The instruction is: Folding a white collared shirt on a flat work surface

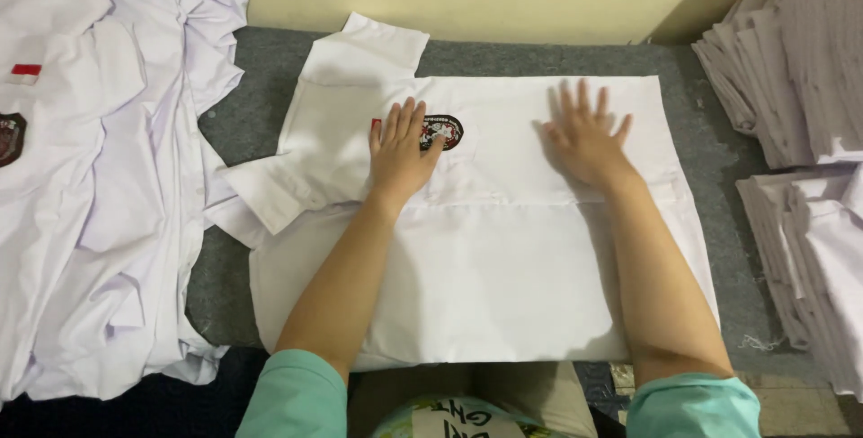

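Sleeves: teal cuffs (pixel 297 393) sitting nearest the camera.
Left hand (pixel 400 152): pressing flat, fingers spread, gripping nothing, pinning white cotton shirt (pixel 503 258) beside its oval black badge (pixel 445 130).
Right hand (pixel 586 139): lying open, smoothing cloth, holding nothing.

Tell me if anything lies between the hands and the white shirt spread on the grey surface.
Nothing visible does. The left hand and right hand both lie flat, palms down, directly on the white shirt; the left hand's fingers partly cover its dark oval badge.

Grey felt-covered table (pixel 243 123), white shirt (pixel 503 258) spread flat at centre, loose shirt heap (pixel 99 222) left, folded stacks (pixel 800 69) right.
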